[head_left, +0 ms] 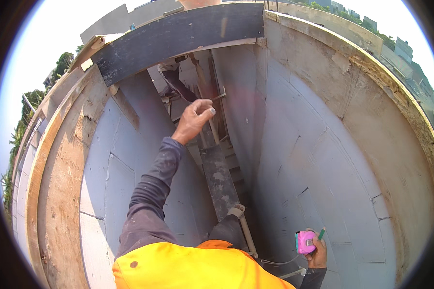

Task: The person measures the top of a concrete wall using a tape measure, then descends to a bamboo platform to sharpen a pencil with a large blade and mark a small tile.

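Note:
My left hand [194, 121] is raised over the gap between two walls, its fingers curled in toward the thumb. Whatever it may hold is too small or hidden to make out. Low on the right, my right hand [317, 255] grips a pink tape measure [305, 242] with a teal edge. A green pencil [321, 233] sticks up from the same hand, beside the tape measure. Below my left hand a narrow dark plank [219, 178] runs down the gap, and my foot [236, 210] rests at its near end.
Grey block walls [318, 159] rise on both sides, topped by wooden boards [58, 178]. A dark board [178, 41] spans the gap at the far end. Beneath it, another person [176, 79] is partly visible among poles. Pale poles [247, 233] stand beside the plank.

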The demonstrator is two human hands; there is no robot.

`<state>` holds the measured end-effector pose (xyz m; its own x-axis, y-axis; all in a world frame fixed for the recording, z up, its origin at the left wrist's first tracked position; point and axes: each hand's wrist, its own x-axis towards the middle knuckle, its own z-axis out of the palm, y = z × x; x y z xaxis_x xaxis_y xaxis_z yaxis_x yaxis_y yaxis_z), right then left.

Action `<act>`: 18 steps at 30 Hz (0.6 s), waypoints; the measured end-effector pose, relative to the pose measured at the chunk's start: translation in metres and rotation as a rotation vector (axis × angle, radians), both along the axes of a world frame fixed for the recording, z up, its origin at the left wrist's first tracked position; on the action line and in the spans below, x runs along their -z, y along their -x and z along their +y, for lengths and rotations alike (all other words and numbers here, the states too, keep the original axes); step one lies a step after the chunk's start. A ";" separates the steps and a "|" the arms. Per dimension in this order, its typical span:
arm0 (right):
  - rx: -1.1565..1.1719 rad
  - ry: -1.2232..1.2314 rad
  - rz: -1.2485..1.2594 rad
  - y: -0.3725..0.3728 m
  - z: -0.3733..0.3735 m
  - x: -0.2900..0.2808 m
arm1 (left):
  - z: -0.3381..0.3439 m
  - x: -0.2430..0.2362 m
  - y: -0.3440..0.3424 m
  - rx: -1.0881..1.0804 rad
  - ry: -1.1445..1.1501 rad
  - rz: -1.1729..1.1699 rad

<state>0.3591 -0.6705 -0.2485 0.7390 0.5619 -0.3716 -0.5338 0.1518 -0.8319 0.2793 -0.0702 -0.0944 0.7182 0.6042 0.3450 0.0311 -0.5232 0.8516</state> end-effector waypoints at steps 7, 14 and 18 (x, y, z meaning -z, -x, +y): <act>-0.142 -0.047 -0.297 -0.084 0.107 -0.109 | 0.212 -0.218 -0.015 -0.785 -1.417 -0.143; 0.108 -0.275 -0.821 -0.165 0.330 -0.272 | 0.241 -0.269 -0.042 -0.492 -1.079 0.230; 0.162 -0.384 -1.188 -0.211 0.450 -0.392 | 0.270 -0.278 -0.058 -0.603 -0.997 0.230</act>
